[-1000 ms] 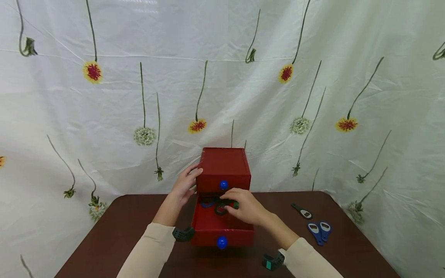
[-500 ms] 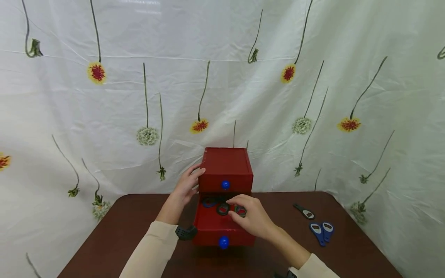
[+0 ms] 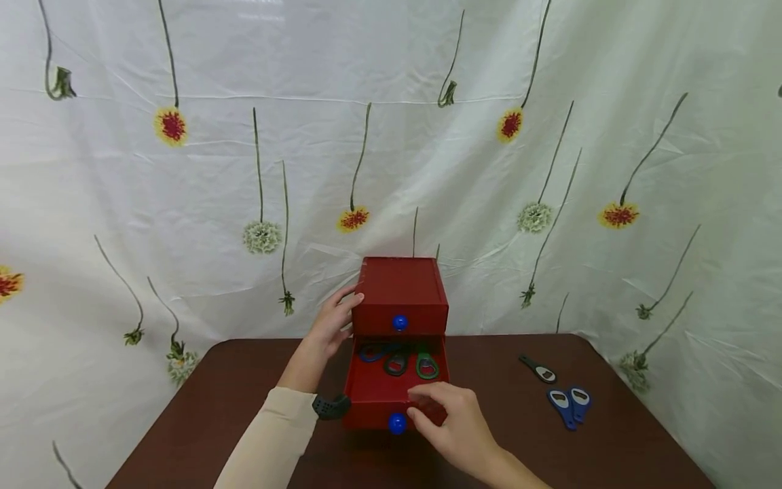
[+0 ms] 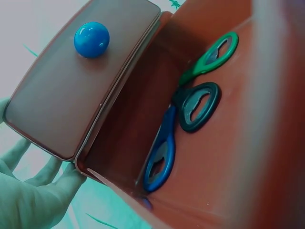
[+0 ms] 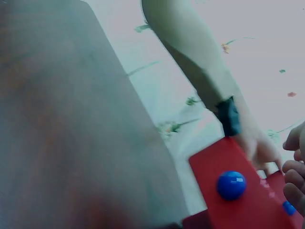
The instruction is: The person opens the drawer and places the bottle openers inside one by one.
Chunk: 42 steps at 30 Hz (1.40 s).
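A small red drawer box point(image 3: 400, 284) stands on the table with its lower drawer point(image 3: 379, 387) pulled out. Inside that drawer lie a blue bottle opener point(image 4: 161, 157), a black bottle opener point(image 4: 200, 107) and a green bottle opener point(image 3: 427, 367). My left hand point(image 3: 331, 322) rests against the box's left side, fingers fairly straight. In front of the drawer's right corner, beside its blue knob point(image 3: 397, 424), my right hand point(image 3: 458, 428) hovers with thumb and index finger apart and nothing visible between them.
On the brown table point(image 3: 263, 407), to the right, lie another black bottle opener point(image 3: 539, 370) and two blue bottle openers point(image 3: 561, 407). A white flower-printed cloth point(image 3: 391, 149) hangs behind the table.
My right hand has let go of the green bottle opener in the drawer and drawn back toward the drawer's front. My left hand has stayed at the box's side.
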Each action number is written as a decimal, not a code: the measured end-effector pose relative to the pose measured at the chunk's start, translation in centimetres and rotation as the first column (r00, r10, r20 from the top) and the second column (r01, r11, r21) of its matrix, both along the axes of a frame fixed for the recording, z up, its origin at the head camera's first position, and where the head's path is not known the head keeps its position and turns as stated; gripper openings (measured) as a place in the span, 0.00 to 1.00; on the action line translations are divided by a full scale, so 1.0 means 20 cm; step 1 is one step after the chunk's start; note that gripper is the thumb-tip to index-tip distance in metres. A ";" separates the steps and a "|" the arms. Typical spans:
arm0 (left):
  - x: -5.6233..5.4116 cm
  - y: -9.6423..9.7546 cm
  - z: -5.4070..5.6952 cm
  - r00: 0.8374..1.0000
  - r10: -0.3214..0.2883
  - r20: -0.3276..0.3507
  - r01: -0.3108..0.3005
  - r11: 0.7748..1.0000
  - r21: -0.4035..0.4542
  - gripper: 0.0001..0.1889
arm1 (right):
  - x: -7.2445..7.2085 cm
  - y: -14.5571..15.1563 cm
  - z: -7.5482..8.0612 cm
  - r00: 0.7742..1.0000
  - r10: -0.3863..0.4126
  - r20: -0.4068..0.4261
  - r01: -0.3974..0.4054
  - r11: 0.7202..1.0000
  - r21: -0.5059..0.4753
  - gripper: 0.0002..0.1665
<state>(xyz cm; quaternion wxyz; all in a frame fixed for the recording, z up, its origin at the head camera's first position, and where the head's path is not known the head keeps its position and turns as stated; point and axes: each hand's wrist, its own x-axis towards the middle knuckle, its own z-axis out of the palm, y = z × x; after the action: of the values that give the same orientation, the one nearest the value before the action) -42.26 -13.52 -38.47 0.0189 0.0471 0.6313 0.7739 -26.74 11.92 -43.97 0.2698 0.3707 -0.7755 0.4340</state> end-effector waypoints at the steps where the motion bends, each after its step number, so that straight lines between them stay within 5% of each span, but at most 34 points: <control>1: 0.00 0.00 0.00 1.000 0.000 0.002 0.000 1.000 -0.001 0.31 | 0.01 -0.01 -0.02 1.000 -0.001 0.020 0.001 1.000 -0.006 0.13; 6: 0.00 0.00 0.00 1.000 0.004 0.006 -0.004 1.000 -0.003 0.31 | 0.05 -0.04 -0.08 0.991 -0.105 0.085 0.099 0.993 0.071 0.09; 15: -0.01 0.00 -0.01 1.000 0.000 0.011 0.000 1.000 0.005 0.31 | 0.03 -0.08 -0.15 0.948 -0.307 0.082 0.273 0.918 0.287 0.19; 23: -0.01 0.02 -0.01 1.000 -0.009 0.005 0.009 1.000 0.012 0.31 | 0.01 -0.09 -0.17 0.942 -0.335 -0.010 0.325 0.906 0.272 0.18; 42: 0.00 0.00 0.00 1.000 0.006 0.017 -0.006 1.000 0.019 0.32 | -0.08 -0.11 -0.14 0.941 -0.336 -0.048 0.338 0.911 0.237 0.17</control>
<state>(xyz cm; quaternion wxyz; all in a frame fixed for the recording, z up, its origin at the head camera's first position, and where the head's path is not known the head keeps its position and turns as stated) -42.35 -13.43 -38.44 0.0214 0.0390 0.6238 0.7804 -28.38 9.72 -46.85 0.2957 0.2628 -0.8740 0.2822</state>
